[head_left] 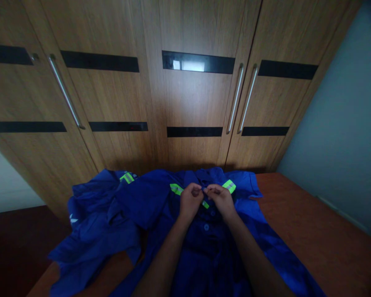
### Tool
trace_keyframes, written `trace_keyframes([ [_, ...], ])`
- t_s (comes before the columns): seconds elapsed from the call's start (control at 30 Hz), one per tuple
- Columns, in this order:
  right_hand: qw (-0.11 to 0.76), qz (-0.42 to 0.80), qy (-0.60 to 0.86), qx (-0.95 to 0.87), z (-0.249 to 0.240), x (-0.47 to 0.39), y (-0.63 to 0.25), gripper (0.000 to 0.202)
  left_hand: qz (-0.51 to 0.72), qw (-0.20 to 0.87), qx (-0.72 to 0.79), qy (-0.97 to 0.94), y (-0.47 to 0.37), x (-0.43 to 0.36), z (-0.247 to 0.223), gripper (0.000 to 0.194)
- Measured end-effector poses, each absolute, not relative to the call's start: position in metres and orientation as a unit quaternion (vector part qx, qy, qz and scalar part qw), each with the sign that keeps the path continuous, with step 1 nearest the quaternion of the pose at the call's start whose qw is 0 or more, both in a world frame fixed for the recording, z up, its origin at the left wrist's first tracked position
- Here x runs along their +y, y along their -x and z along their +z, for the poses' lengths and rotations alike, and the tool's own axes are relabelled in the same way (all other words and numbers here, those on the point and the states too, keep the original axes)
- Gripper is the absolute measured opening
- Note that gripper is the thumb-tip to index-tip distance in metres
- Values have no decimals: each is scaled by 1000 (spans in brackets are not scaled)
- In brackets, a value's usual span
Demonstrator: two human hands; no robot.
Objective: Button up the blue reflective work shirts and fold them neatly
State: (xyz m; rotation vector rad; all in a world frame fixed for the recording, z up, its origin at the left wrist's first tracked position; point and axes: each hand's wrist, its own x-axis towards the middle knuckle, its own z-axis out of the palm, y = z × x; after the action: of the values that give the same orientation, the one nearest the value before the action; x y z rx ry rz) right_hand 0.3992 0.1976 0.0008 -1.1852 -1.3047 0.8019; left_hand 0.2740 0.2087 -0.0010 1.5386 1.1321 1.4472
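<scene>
A dark blue work garment [207,255] with buttons down its front and yellow-green reflective strips lies spread out before me. Near its collar, my left hand [191,200] pinches the front edge of the cloth between thumb and fingers. Close beside it, my right hand [221,199] pinches the same front, its fingertips almost meeting those of the left. What lies exactly between the fingertips is too small to make out. Below my hands a round button [206,227] shows on the garment's front.
Another crumpled blue garment [95,231] lies to the left, overlapping the first. Both rest on a reddish-brown wooden surface [321,231]. Right behind stands a wooden wardrobe [194,99] with long metal handles [247,99]. A bluish wall [343,144] bounds the right side.
</scene>
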Motion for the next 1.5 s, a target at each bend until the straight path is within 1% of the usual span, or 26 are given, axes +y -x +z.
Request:
trace_keyframes([
  [0.17,570,415,476,-526,3,194,-402,35,562,377,434,-595,-273,209,-4,5],
  [0.23,568,429,470,-523,3,193,-403,34,560,380,432,-596,-272,209,-3,5],
  [0.33,564,431,468,-526,2,194,-405,34,555,389,427,-598,-270,209,-3,10],
  [0.53,561,362,502,-551,-9,206,-407,31,537,422,416,-600,-269,212,-6,19],
  [0.73,522,266,557,-589,-24,211,-409,27,530,432,428,-591,-270,216,-17,16],
  [0.77,510,252,563,-600,-25,210,-410,24,528,430,431,-592,-270,217,-20,19],
  [0.87,470,219,580,-628,-29,208,-411,20,516,415,447,-602,-271,217,-26,40],
  [0.93,445,204,589,-643,-31,208,-412,20,503,398,465,-610,-270,217,-27,44],
  [1.03,413,191,597,-661,-32,209,-416,19,489,361,500,-617,-268,215,-26,38],
  [1.27,370,175,616,-673,-30,210,-423,22,440,273,566,-642,-256,211,-21,15],
  [1.37,370,163,636,-657,-27,209,-432,22,407,276,555,-671,-247,210,-17,12],
  [1.5,360,131,677,-628,-16,194,-462,26,374,291,521,-710,-222,203,0,14],
])
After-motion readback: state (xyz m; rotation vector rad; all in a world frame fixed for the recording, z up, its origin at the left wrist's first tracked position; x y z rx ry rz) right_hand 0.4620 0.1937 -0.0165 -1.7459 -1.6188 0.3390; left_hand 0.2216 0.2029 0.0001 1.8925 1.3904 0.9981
